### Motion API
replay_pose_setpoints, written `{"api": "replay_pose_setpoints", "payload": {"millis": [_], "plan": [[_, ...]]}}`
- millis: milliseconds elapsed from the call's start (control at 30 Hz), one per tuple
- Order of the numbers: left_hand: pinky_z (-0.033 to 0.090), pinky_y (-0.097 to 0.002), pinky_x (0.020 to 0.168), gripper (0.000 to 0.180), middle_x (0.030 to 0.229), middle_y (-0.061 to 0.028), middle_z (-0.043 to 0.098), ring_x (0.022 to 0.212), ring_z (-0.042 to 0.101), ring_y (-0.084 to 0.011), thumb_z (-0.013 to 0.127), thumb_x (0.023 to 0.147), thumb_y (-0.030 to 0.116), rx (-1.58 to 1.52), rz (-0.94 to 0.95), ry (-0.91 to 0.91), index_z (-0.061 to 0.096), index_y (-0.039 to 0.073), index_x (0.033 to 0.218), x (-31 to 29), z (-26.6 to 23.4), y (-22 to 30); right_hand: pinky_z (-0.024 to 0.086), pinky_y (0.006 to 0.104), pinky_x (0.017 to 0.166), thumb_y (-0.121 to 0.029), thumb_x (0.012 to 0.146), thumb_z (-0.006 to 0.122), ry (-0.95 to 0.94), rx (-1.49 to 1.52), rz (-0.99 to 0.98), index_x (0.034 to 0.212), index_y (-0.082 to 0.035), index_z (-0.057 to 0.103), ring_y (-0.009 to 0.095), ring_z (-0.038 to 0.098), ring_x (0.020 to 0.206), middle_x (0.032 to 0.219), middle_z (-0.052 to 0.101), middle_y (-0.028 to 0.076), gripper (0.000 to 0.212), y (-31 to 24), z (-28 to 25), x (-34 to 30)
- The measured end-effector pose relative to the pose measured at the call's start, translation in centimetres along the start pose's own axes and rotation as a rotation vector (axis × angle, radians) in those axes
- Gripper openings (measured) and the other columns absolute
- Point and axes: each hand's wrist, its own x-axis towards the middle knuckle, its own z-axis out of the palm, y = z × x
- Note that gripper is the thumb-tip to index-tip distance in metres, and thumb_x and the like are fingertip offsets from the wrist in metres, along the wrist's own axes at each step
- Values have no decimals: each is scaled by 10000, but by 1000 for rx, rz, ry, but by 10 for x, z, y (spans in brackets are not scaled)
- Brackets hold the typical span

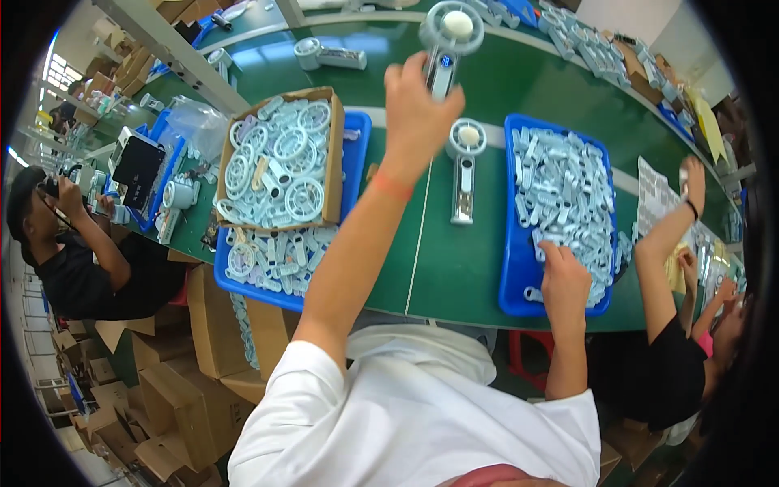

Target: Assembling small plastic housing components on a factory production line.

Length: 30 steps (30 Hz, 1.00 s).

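My left hand (420,109) is raised over the table's far half, its fingers closed on the handle of a pale handheld fan (446,59). This fan has a round ringed head with a white hub, and its handle shows a small lit blue spot. Nearer to me, a second handheld fan (463,183) lies on the green table, head pointing away. At the left part of a blue tray (510,284), my right hand (565,280) dips its bent fingers among small light-blue plastic handle parts (564,191). The fingertips are partly hidden, so what they pinch cannot be made out.
Left, a cardboard box (335,158) of ring-shaped fan parts rests on another blue tray (231,276) of parts. Another fan (329,55) lies farther back. People sit at both sides; one person's arm (669,223) reaches over the table at right. A metal post (174,53) rises at left.
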Motion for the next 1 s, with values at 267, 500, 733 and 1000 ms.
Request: {"api": "replay_pose_setpoints", "payload": {"millis": [267, 500, 733, 1000], "plan": [[327, -472, 984, 662, 1206, -191, 514, 1178, 427, -338, 667, 676, 507, 651, -373, -269, 577, 18, 1113, 116, 119, -107, 408, 207, 578, 56, 710, 610, -35, 690, 163, 1010, -36, 604, 100, 516, 665, 909, 587, 52, 314, -11, 11, 6], [352, -422, 915, 755, 1080, -131, 443, 1087, 431, -291, 679, 640, 555, 546, -1072, 760, 423, 20, 1108, 130, 70, -124, 487, 246, 655, 5, 818, 579, -10, 1343, 514, 1184, -22, 514, 187, 631, 859, 1078, 585, 98, 373, 5, 8, 24], [336, -337, 942, 702, 1109, -107, 462, 1029, 416, -231, 699, 580, 516, 676, -1143, 402, 550, -36, 988, 175, 76, -199, 556, 316, 712, 12, 810, 613, -50, 1578, 470, 1183, -7, 510, 290, 620, 965, 1044, 571, 135, 388, 3, 20, 29], [478, -413, 843, 680, 1056, -209, 521, 912, 580, -255, 689, 693, 105, -532, -239, 819, 274, -109, 1188, 200, 49, -106, 480, 271, 598, -17, 714, 689, -141, 602, 29, 875, -3, 628, 178, 595, 649, 785, 562, 87, 172, -2, 20, 20]]}}
